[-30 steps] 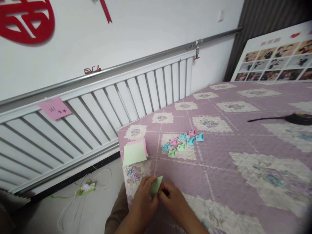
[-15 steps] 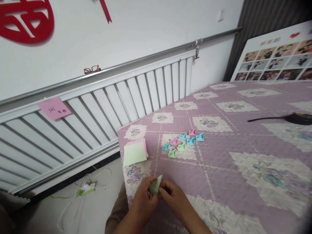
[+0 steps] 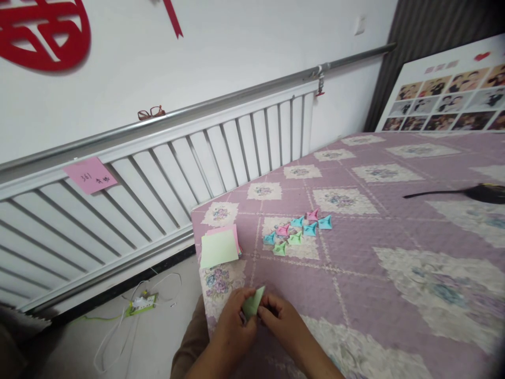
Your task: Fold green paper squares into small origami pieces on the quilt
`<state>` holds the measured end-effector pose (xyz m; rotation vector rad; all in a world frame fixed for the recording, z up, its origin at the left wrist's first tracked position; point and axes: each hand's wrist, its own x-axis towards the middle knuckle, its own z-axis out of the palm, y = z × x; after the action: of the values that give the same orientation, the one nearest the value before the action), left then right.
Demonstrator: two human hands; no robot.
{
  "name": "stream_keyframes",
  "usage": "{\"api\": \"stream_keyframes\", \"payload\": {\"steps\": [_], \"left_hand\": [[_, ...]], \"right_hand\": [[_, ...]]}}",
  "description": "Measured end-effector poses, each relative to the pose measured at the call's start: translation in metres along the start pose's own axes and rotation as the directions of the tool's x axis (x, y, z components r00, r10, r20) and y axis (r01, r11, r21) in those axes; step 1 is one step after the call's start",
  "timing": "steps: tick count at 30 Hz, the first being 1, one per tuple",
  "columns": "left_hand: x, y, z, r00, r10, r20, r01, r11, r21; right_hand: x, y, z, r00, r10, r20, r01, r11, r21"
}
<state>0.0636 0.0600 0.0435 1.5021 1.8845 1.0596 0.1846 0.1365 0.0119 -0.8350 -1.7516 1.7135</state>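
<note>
Near the table's front left edge, a folded piece of light green paper [image 3: 252,304] is between my two hands. My left hand [image 3: 235,322] is closed round its left side, fingers behind and thumb in front. With thumb and fingertips, my right hand [image 3: 278,313] pinches its right edge. The fingers partly cover the paper's lower part. Beyond my hands, several small folded paper boats [image 3: 310,229] in blue, pink and green stand grouped on the tablecloth. Left of them lies a stack of square paper sheets [image 3: 219,247], light green on top, with pink showing beneath.
A patterned purple cloth covers the table [image 3: 355,281]. Along the left runs a white radiator [image 3: 205,163] bearing a pink note [image 3: 90,175], with glasses [image 3: 151,112] above. A power strip [image 3: 142,304] and cables lie on the floor. At right rests a black object [image 3: 485,193].
The view has shifted very slightly. Both hands stay on the green paper in nearly the same position; the boats and the stack have not moved.
</note>
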Motion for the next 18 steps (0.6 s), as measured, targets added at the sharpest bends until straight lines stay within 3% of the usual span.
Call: {"api": "stream_keyframes", "payload": {"steps": [11, 18], "left_hand": [[0.000, 0.000, -0.001, 0.999, -0.022, 0.033, 0.023, 0.999, -0.048], [-0.004, -0.006, 0.001, 0.999, 0.043, -0.012, -0.043, 0.999, 0.023]], "right_hand": [[-0.002, -0.004, 0.000, 0.996, 0.078, 0.032, -0.080, 0.994, 0.078], [0.000, 0.005, 0.002, 0.996, 0.068, 0.061, -0.073, 0.993, 0.093]]}}
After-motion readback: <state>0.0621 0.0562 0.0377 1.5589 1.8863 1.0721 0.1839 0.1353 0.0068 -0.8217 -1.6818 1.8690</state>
